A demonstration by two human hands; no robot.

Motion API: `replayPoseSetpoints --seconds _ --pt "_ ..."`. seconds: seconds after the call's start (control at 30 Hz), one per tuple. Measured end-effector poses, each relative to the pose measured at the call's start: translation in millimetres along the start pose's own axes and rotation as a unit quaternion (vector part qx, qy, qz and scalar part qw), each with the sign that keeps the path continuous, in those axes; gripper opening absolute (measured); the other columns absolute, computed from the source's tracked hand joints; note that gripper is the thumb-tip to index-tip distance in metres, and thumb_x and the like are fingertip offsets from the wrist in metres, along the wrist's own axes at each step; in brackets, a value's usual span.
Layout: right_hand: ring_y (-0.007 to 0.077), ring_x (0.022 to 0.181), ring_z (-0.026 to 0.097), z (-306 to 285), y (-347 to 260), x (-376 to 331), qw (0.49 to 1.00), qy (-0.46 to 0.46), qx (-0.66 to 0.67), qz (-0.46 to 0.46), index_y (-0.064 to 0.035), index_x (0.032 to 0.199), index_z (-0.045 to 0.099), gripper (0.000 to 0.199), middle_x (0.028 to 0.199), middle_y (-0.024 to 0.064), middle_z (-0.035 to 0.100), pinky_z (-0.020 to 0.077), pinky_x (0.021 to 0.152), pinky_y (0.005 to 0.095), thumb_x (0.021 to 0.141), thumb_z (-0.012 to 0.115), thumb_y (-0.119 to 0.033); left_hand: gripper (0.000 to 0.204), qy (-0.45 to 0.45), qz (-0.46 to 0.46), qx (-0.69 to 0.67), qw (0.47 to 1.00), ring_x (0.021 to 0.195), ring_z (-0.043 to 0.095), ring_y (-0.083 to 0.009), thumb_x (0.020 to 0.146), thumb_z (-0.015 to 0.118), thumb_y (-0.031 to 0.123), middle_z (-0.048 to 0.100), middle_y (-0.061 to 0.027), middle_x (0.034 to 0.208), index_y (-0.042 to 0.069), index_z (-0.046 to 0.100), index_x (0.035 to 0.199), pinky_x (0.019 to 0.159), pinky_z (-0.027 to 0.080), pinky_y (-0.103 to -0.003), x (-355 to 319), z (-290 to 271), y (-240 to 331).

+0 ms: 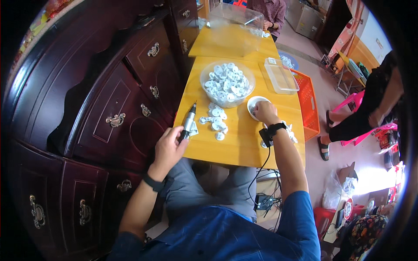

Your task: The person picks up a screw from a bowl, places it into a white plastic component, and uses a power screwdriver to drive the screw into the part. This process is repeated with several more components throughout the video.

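A pen-shaped screwdriver (190, 121), silver and black, is gripped by the fingers of the left hand (168, 148) over the near left edge of the desk (202, 150), its tip pointed to the far side. The right hand (266, 112) is lowered to the small white bowl (258, 98); its fingers are curled down inside, and whether anything is pinched there cannot be told. The step in hand is judged to be the picking of a small part from the bowl; a secure pinch and a steadily held driver seem called for next. White round pieces (228, 82) are heaped in a clear tub (206, 90) farther left, and loose pieces (217, 125) are scattered nearer. A pale label-like patch is seen on the clear tray (283, 78) at far right, too small to be read.
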State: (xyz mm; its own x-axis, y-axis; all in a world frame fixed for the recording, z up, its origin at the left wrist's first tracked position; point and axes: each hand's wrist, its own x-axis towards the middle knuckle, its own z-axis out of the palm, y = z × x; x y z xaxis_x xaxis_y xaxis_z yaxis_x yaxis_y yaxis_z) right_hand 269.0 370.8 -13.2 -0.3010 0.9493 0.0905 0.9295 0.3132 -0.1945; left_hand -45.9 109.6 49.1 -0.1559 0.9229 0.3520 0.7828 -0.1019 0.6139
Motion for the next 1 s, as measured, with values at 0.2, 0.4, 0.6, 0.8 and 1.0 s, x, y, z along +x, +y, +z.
replayPoseSetpoints --seconds 0.2,0.4,0.6,0.8,1.0 --pt "0.04 0.087 0.069 -23.2 -4.9 -8.3 0.996 -0.008 0.091 0.013 -0.0102 0.092 0.073 0.017 0.093 0.0191 0.072 0.0555 0.078 0.0477 0.084 0.063 -0.022 0.068 -0.093 -0.084 0.153 0.98 0.104 0.063 -0.0403 0.082 0.075 0.032 0.061 -0.0227 0.117 0.002 0.046 0.136 0.088 0.052 -0.048 34.8 31.3 -24.8" --pt "0.0211 0.072 0.068 -32.6 10.8 -27.5 0.92 0.095 0.377 0.035 -0.006 0.089 0.071 0.013 0.078 0.0077 0.07 0.0531 0.066 0.0339 0.086 0.071 -0.019 0.074 -0.15 -0.13 0.156 0.968 0.109 0.063 -0.0421 0.079 0.076 0.037 0.063 -0.0255 0.12 0.002 0.044 0.135 0.092 0.051 -0.05 52.0 52.7 -29.9" --pt "0.0065 0.073 0.063 -36.8 -26.4 -78.7 0.72 0.032 0.689 0.08 -0.0081 0.098 0.07 0.01 0.084 -0.0032 0.067 0.0479 0.063 0.0222 0.094 0.069 -0.017 0.042 -0.135 -0.197 0.032 0.97 0.096 0.069 -0.0365 0.079 0.071 0.026 0.07 -0.021 0.102 0.001 0.06 0.111 0.085 0.054 -0.043 58.9 50.8 -65.8" --pt "0.0071 0.073 0.063 -0.7 -56.3 -121.7 0.612 -0.047 0.784 0.089 -0.0083 0.103 0.07 0.01 0.092 -0.0012 0.07 0.0501 0.065 0.0207 0.095 0.069 -0.014 0.04 -0.173 -0.26 -0.423 0.851 0.061 0.057 -0.008 0.085 0.067 0.011 0.06 -0.0027 0.084 0.002 0.052 0.121 0.054 0.048 -0.024 -11.8 25.5 -30.8" --pt "0.0069 0.072 0.06 15.2 -107.7 -139.1 0.582 -0.126 0.798 0.088 -0.0089 0.104 0.069 0.01 0.091 -0.0011 0.068 0.0486 0.066 0.0202 0.095 0.068 -0.013 0.051 -0.234 -0.251 -0.452 0.823 0.061 0.056 -0.0071 0.089 0.069 0.012 0.057 -0.0022 0.087 0.003 0.046 0.134 0.055 0.047 -0.022 -95.3 24.9 6.7"
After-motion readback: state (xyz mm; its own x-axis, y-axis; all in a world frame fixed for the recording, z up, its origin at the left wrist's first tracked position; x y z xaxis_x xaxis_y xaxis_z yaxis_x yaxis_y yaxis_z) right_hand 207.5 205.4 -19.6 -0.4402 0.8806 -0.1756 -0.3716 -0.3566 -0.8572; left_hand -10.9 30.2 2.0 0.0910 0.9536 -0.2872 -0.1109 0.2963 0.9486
